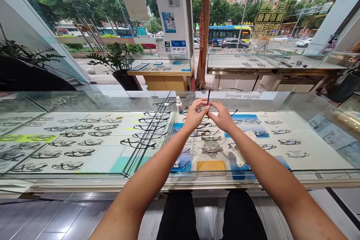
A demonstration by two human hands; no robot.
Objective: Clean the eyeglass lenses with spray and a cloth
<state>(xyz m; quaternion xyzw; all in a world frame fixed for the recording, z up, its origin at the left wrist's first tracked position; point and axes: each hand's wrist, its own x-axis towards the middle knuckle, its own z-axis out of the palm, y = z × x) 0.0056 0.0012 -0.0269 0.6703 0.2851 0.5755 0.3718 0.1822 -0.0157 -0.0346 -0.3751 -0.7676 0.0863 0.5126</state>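
Above the glass counter, my left hand [195, 114] and my right hand [221, 116] meet with their fingertips closed on a pair of eyeglasses. One dark temple arm of the eyeglasses [208, 96] points up and away between my fingers. The lenses and most of the frame are hidden behind my hands. To the left of my left hand stands a small white bottle [179, 106] with a blue label. A pale cloth [239, 156] lies partly under my right forearm.
Several eyeglass frames [152, 120] lie in a column on the glass top [112, 101] at left. Beneath the glass are rows of eyeglasses [80, 152] and a yellow-orange pad [210, 166]. Other display cases [160, 72] stand by the window, near a potted plant [122, 77].
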